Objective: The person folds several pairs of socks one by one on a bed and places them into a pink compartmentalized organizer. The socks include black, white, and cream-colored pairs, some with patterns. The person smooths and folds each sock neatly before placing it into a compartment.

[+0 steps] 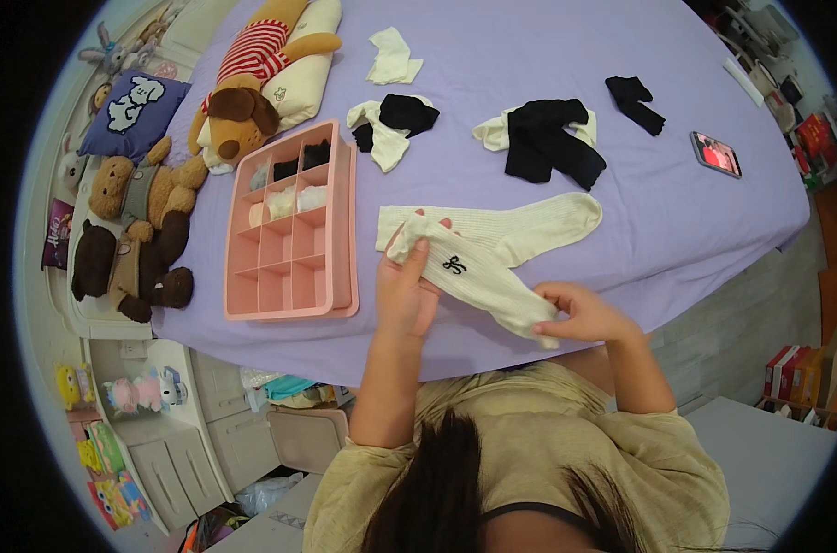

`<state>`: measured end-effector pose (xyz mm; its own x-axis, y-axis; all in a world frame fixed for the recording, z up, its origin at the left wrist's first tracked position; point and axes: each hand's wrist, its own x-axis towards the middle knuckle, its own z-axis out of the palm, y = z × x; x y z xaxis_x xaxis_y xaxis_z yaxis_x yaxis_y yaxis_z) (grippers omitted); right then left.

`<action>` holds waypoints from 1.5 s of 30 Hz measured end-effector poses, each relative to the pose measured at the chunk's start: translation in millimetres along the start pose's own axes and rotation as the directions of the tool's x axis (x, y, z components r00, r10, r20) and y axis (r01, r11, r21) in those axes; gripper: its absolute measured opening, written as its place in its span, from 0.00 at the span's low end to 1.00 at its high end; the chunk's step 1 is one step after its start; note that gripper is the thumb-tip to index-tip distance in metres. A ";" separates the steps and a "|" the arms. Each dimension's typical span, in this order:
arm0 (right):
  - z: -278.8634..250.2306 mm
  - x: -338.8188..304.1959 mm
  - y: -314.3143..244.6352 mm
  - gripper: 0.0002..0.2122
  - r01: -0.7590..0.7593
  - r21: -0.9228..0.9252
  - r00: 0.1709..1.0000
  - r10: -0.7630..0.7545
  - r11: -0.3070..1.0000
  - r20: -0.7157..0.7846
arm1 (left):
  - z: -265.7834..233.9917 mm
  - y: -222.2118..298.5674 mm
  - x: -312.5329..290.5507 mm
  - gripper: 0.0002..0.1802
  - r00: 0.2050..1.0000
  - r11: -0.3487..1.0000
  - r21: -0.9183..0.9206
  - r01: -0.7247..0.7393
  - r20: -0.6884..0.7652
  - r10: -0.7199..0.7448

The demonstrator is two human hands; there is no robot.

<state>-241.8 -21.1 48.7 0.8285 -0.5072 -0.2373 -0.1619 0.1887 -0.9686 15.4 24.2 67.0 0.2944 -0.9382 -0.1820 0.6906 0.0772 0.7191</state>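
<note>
Stretched between my two hands is a cream ribbed sock with a small dark emblem on it. My left hand pinches its cuff end, and my right hand grips the toe end. Just beyond it, a matching cream sock lies flat on the bed, its cuff partly behind my left hand. To the left stands a pink divided box; its far compartments hold dark, grey and white rolled items, while the near compartments show bare pink floors.
On the lavender bedsheet lie a black-and-white sock pile, another mixed pile, a white sock and a black sock. A phone rests at the right. Plush toys and cushions line the left side.
</note>
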 end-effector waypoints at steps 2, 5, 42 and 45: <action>-11.6 -7.0 1.1 0.12 -0.047 -0.003 0.998 0.047 0.999 -0.037 | -13.4 0.9 1.9 0.18 0.997 1.000 -0.007 -0.026 -0.073 0.025; -29.3 -18.8 -2.0 0.10 -0.112 -0.059 0.989 0.105 0.992 -0.102 | -24.9 5.1 -1.0 0.15 0.985 0.998 -0.019 -0.052 -0.168 0.048; -74.5 44.0 -19.9 0.11 -0.244 -0.471 0.546 -0.281 0.848 -0.789 | -43.8 -2.7 46.4 0.16 0.819 0.218 0.966 -0.138 -0.012 0.573; -74.7 42.3 -18.2 0.13 -0.171 -0.395 0.555 -0.242 0.903 -0.796 | -33.4 -1.3 39.3 0.19 0.798 -0.075 0.988 -0.138 0.156 0.582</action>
<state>-243.8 -108.9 50.7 0.0726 -0.9964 0.0440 -0.4996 -0.0745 -0.8630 48.2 -1.5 36.5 0.5339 -0.7565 0.3778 -0.7447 -0.2091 0.6338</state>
